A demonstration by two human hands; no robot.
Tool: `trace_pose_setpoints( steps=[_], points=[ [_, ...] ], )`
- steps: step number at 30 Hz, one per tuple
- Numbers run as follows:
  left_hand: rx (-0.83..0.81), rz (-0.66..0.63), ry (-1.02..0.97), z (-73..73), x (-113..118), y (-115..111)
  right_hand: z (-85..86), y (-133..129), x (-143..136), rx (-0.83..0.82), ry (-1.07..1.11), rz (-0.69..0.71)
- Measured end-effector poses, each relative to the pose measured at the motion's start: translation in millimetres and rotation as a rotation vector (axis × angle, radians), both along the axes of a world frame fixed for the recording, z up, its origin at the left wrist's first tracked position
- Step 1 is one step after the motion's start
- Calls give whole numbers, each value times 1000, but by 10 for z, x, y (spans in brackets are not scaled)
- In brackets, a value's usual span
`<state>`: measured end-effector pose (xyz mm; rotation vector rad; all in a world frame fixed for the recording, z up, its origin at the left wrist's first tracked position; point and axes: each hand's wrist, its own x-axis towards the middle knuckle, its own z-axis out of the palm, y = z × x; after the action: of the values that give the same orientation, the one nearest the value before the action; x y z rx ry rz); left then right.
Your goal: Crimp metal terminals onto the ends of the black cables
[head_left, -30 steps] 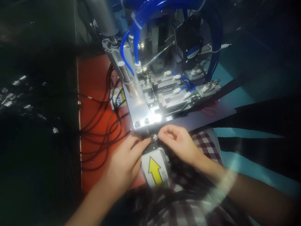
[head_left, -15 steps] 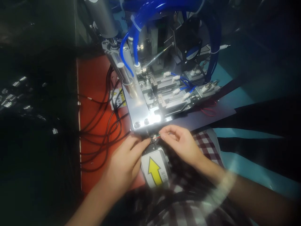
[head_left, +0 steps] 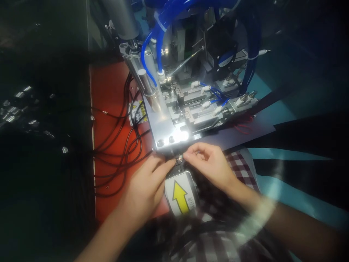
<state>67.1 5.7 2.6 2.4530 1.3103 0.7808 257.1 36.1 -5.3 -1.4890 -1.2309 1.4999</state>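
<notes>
My left hand [head_left: 147, 180] is closed just below the front edge of the machine's silver metal block [head_left: 163, 129]. A black cable [head_left: 141, 159] runs in under its knuckles, and its thumb and index tips press close to a small metal slot. My right hand [head_left: 211, 163] pinches at the other side of that slot, fingers curled. Between the fingertips lie thin wires [head_left: 180, 158], small and partly hidden. Under both hands is a white cover with a yellow arrow [head_left: 181, 194].
Several black cables [head_left: 131, 142] loop over the red-orange mat [head_left: 109, 91] to the left. Behind the block stand small pneumatic slides [head_left: 203, 116] with blue hoses [head_left: 174, 11] arching above. A warning label [head_left: 138, 112] sits beside the block. Checked cloth [head_left: 241, 167] shows below right.
The view has shifted slightly. My right fingertips have come a little closer to my left ones, and the red and green wires between them show less now.
</notes>
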Motion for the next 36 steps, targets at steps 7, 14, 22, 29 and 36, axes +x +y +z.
trace_pose_setpoints(
  steps=[7, 14, 22, 29, 36],
  points=[
    [9, 3, 0, 19, 14, -6, 30, 31, -16, -33, 20, 38],
    [8, -2, -12, 14, 22, 2, 12, 16, -18, -48, 72, 33],
    [20, 1, 10, 12, 12, -7, 27, 25, -12, -120, 72, 24],
    [22, 11, 11, 6, 21, 16, -18, 19, -24, -120, 98, 32],
    [24, 21, 18, 32, 10, 17, -5, 24, 19, -17, -18, 25]
  ],
)
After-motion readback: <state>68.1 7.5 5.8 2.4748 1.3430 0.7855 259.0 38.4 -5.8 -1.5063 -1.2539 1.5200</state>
